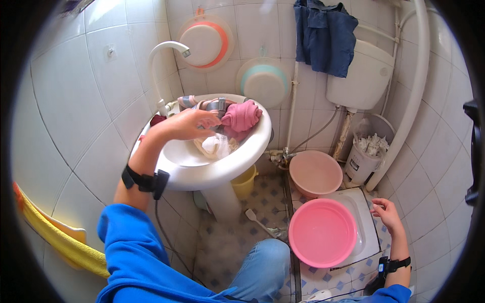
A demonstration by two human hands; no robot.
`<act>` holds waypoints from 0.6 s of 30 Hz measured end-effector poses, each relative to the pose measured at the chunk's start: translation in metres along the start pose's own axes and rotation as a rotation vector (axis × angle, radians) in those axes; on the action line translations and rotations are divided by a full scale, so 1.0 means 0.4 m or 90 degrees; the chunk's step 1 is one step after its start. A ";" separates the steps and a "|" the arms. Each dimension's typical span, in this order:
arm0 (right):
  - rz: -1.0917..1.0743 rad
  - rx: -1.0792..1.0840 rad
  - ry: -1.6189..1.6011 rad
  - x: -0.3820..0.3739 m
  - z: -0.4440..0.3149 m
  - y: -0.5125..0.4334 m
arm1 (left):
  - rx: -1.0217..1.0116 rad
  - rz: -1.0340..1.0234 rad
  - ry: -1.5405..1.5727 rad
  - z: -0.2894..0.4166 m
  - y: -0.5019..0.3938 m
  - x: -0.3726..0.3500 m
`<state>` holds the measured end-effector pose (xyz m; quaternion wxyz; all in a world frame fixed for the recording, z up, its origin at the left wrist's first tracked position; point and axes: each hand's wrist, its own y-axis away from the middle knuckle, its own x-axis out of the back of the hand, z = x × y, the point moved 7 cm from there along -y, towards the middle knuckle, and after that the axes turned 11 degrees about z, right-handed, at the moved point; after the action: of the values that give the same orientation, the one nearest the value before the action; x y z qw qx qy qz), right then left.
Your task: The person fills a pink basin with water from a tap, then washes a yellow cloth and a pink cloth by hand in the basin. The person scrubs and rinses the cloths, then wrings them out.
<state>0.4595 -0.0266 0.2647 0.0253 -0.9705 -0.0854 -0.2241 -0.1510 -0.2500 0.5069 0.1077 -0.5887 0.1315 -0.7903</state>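
My left hand (189,123) hovers over the white pedestal sink (223,173), its fingers apart and curved, holding nothing that I can see. Beside its fingertips lies a bundled pink cloth (242,116); a strap with a grey buckle (221,105) is behind them, and pale, wet-looking fabric (219,146) rests in the basin below. My right hand (385,214) is low at the right, fingers loosely bent and empty. Just left of it, a bright pink basin (322,233) stands partly over the squat toilet pan (369,238). Whether the basin holds water is hard to tell.
A lighter pink basin (316,172) stands behind the bright one, near a waste bin (363,159) with crumpled paper. A yellow bucket (244,183) is under the sink. A white-headed brush or scoop (252,216) lies on the floor. Dark blue clothing (324,38) hangs by the cistern (363,79).
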 end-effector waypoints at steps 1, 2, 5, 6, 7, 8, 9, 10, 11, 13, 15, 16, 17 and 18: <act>0.002 0.005 -0.002 0.008 0.000 0.004 | 0.044 -0.064 -0.003 -0.036 -0.009 -0.009; 0.007 -0.002 0.002 0.016 0.004 0.008 | 0.046 -0.106 -0.012 -0.059 -0.018 -0.035; 0.007 -0.012 -0.017 0.044 0.020 0.021 | -0.140 -0.141 -0.133 -0.073 -0.034 -0.163; 0.009 -0.013 -0.027 0.052 0.025 0.023 | -0.150 -0.122 -0.194 -0.082 -0.028 -0.206; 0.011 -0.020 -0.035 0.059 0.033 0.025 | -0.141 -0.127 -0.267 -0.100 -0.032 -0.233; 0.022 -0.033 -0.039 0.068 0.044 0.028 | -0.149 -0.151 -0.276 -0.109 -0.049 -0.250; 0.012 -0.028 -0.043 0.069 0.049 0.031 | -0.136 -0.202 -0.301 -0.120 -0.065 -0.268; 0.009 -0.028 -0.043 0.071 0.055 0.034 | -0.123 -0.237 -0.345 -0.130 -0.073 -0.274; 0.006 -0.026 -0.041 0.074 0.059 0.037 | -0.100 -0.241 -0.325 -0.133 -0.077 -0.263; -0.001 -0.021 -0.029 0.083 0.066 0.047 | -0.084 -0.215 -0.328 -0.131 -0.086 -0.226; -0.003 -0.009 -0.027 0.094 0.064 0.055 | 0.010 -0.039 -0.263 -0.148 -0.069 -0.115; -0.004 -0.003 -0.026 0.099 0.062 0.059 | 0.055 0.031 -0.202 -0.163 -0.052 -0.055; 0.000 -0.007 -0.015 0.104 0.061 0.062 | 0.122 0.098 -0.157 -0.184 -0.038 -0.014; 0.004 0.000 -0.015 0.107 0.056 0.063 | 0.151 0.201 -0.155 -0.195 -0.015 0.042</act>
<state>0.5115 -0.0429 0.2633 0.0248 -0.9733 -0.0828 -0.2127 -0.2307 -0.2434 0.5028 0.3139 -0.6348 0.1141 -0.6967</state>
